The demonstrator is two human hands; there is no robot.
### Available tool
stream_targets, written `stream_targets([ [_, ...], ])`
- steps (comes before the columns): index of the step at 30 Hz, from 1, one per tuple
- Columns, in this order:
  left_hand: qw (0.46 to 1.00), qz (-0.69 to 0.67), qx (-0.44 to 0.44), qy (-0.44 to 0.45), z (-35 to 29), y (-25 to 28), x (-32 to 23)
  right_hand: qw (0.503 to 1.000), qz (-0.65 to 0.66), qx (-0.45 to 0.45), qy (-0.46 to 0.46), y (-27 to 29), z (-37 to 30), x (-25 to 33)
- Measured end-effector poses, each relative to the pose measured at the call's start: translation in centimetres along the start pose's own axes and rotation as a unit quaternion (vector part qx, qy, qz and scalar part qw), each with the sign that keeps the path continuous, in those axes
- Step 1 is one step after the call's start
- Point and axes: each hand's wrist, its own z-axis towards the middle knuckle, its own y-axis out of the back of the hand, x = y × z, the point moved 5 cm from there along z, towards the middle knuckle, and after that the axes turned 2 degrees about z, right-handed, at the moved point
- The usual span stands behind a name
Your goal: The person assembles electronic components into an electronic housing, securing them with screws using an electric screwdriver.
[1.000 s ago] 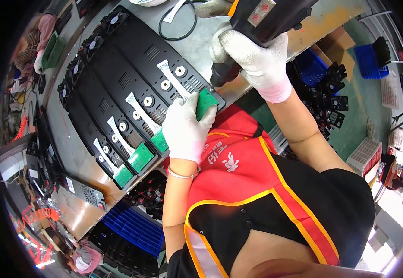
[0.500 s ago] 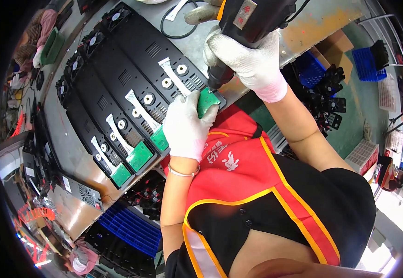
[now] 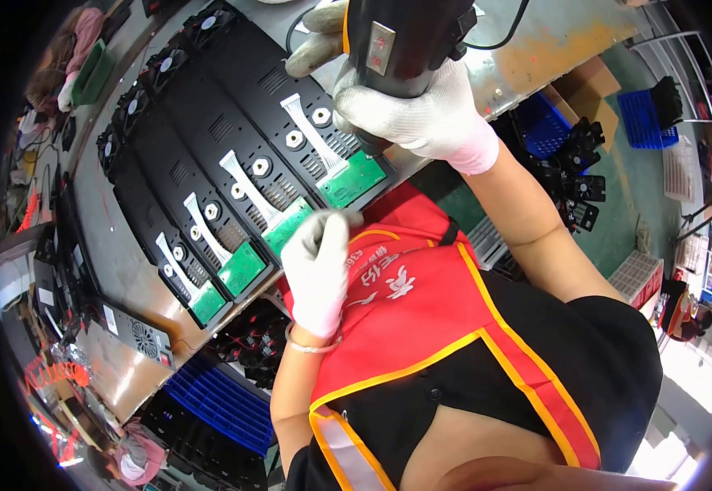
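My right hand [image 3: 417, 114], in a white glove, grips a black corded electric screwdriver [image 3: 409, 49]. Its lower end hangs over the near end of the rightmost black metal housing [image 3: 270, 82], just above a green circuit board [image 3: 356, 180]. A white ribbon cable [image 3: 313, 135] runs from that board. Gloved as well, my left hand [image 3: 317, 266] is raised beside the second green board [image 3: 289, 225], its fingers curled in and slightly blurred. Whatever they may hold is hidden. Two more boards [image 3: 243, 270] [image 3: 207, 304] lie on the housings farther left.
Fans [image 3: 207, 26] line the far ends of the housings on the metal workbench [image 3: 528, 57]. A black cable [image 3: 503, 45] trails from the screwdriver. Blue crates [image 3: 646, 114] and black parts [image 3: 589, 188] stand at the right; another blue crate [image 3: 225, 409] is below the bench's near edge.
My left hand has left the rightmost board and moved down and left, its fingers curling. The screwdriver in my right hand has shifted left. The rightmost board now shows in full.
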Motion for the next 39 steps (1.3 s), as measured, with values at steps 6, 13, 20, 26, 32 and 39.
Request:
stream_targets([
  [6,0.829,-0.452,0.108,0.309,-1.5,-3.9,4.2,0.997,-0.059,-0.021,0.037,-0.5,0.8,0.2],
  [13,0.79,-0.543,0.017,0.285,0.3,-5.0,5.3,0.998,-0.053,-0.015,0.015,-0.9,0.2,0.7],
  [20,0.817,-0.516,0.0,0.257,1.1,-5.2,5.6,0.994,-0.089,-0.055,0.025,-0.9,0.2,0.9],
  [26,0.803,-0.551,0.019,0.225,1.0,-5.5,5.4,0.997,-0.02,-0.07,0.018,-0.7,0.4,0.6],
  [32,0.789,-0.567,-0.002,0.236,0.7,-5.5,4.8,0.995,-0.06,-0.073,0.025,-1.2,1.0,0.6],
  [39,0.783,-0.577,0.014,0.233,0.8,-5.4,5.3,0.995,-0.068,-0.077,-0.006,-1.4,1.2,0.2],
])
